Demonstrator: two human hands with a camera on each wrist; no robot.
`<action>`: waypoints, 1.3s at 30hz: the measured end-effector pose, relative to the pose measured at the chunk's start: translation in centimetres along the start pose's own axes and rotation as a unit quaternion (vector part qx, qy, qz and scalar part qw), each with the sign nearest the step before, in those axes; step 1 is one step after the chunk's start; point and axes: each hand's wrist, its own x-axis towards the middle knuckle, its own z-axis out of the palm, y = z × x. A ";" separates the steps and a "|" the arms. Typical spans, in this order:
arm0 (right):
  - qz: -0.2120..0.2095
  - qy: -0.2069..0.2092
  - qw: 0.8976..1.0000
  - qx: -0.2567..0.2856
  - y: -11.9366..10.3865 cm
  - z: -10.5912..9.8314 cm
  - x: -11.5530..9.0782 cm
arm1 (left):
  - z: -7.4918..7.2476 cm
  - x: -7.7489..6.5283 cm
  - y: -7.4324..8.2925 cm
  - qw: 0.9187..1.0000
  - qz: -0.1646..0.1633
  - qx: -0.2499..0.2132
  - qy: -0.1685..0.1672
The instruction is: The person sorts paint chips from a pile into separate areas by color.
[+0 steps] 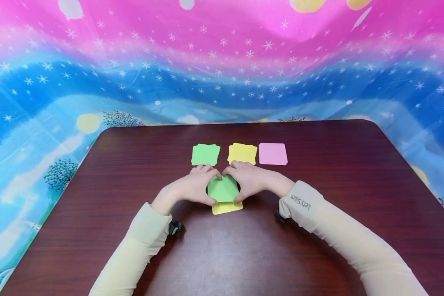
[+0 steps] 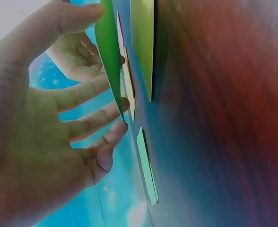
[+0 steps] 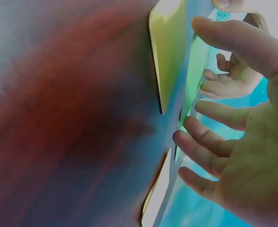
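My left hand (image 1: 194, 186) and right hand (image 1: 254, 181) hold a green square card (image 1: 223, 190) between them, thumbs at its near corners and fingers along the far side. In the left wrist view the green card (image 2: 109, 56) is slightly bowed and raised off the table. Beneath it lies a yellow card stack (image 1: 227, 209), its near edge showing in the head view. The right wrist view shows this yellow stack (image 3: 169, 52) on the table, apart from the card above. Whether more than one green card is held I cannot tell.
Farther back on the dark wood table (image 1: 222, 255) lie a green card stack (image 1: 205, 154), a yellow card stack (image 1: 243, 153) and a pink card stack (image 1: 273, 153), side by side. A patterned pink and blue cloth (image 1: 222, 74) hangs behind the table.
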 end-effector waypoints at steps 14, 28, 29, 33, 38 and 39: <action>0.021 0.027 0.999 -0.009 1.4 -1.4 3.8 | -2.0 1.6 -3.7 0.999 -0.013 -0.025 0.016; 0.063 0.044 0.997 -0.008 2.9 -1.2 6.7 | -2.1 3.1 -7.1 0.995 -0.049 -0.075 0.039; 0.064 0.045 0.997 -0.010 2.9 -1.2 6.9 | -2.0 3.2 -7.3 0.995 -0.054 -0.076 0.041; 0.070 0.043 0.996 -0.023 3.0 -1.3 7.9 | -2.3 3.4 -8.1 0.994 -0.060 -0.080 0.045; 0.080 0.035 0.996 -0.022 3.0 -1.4 8.9 | -2.8 3.6 -8.9 0.993 -0.070 -0.093 0.034; 0.082 0.034 0.996 -0.021 3.0 -1.4 9.1 | -2.8 3.7 -9.1 0.992 -0.073 -0.095 0.032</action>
